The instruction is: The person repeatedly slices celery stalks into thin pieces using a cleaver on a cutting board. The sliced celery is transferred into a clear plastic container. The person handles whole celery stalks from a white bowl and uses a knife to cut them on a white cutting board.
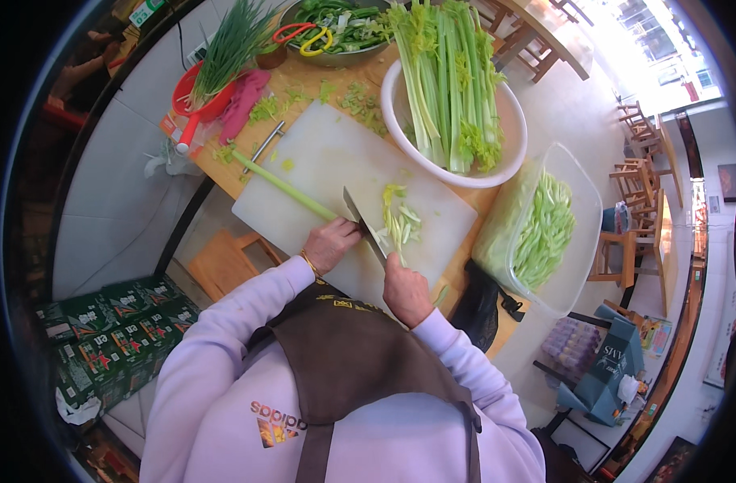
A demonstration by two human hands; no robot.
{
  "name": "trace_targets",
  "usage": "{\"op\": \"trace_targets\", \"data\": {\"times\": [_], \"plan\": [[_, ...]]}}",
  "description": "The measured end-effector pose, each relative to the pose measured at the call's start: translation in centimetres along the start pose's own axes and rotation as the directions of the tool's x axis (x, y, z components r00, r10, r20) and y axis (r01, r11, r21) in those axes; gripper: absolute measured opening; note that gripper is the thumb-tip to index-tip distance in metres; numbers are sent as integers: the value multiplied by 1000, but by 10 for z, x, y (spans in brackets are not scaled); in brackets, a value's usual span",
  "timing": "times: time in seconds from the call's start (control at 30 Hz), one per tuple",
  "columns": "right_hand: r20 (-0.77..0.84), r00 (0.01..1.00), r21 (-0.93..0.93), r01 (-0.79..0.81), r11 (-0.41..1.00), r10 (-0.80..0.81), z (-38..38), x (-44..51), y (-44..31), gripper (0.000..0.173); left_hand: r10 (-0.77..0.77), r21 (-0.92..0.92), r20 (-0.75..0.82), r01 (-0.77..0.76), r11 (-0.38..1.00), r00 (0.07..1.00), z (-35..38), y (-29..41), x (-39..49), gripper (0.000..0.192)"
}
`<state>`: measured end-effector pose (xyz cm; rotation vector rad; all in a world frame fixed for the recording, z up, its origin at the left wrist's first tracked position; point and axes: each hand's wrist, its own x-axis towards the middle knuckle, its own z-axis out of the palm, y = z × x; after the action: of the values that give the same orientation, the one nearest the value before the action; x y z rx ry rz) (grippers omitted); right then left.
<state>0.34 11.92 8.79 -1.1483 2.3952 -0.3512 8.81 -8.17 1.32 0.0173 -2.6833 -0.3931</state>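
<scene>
My left hand [330,246] presses a long celery stalk [286,188] down on a white plastic cutting board [310,142]. The stalk runs from under my fingers past the board's left edge. In my right hand [408,290] is the handle of a kitchen knife [363,223]. Its blade stands on edge right beside my left fingertips, at the stalk's end. To the right of the blade lies a small heap of sliced celery [400,223]. Where the blade's edge meets the board is hidden.
Whole celery stalks [449,90] fill a white basin [395,130] behind the board. At right stands a clear plastic tub [576,265] of cut celery. Behind are a metal bowl [344,59] of green peppers, scissors [304,39] and a red strainer [190,130] with green onions. A black bag [477,311] lies near my right arm.
</scene>
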Motion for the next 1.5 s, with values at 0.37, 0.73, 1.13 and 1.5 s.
{"op": "trace_targets", "data": {"times": [0.37,0.73,1.13,1.5], "plan": [[-3,1000,19,0,1000,0,-8,11,-8,11,26,-116,-27,-29,993,999,5,-15,-6,18],[-45,998,68,41,997,-38,-7,25,-10,15,65,-150,13,-62,987,998,7,-26,-6,17],[-95,995,72,5,997,2,17,54,-13,15,85,-121,19,-82,989,996,-6,-34,-3,18],[-93,995,40,37,998,-33,20,51,-15,14,46,-103,24,-43,994,999,-8,-28,-3,19]]}}
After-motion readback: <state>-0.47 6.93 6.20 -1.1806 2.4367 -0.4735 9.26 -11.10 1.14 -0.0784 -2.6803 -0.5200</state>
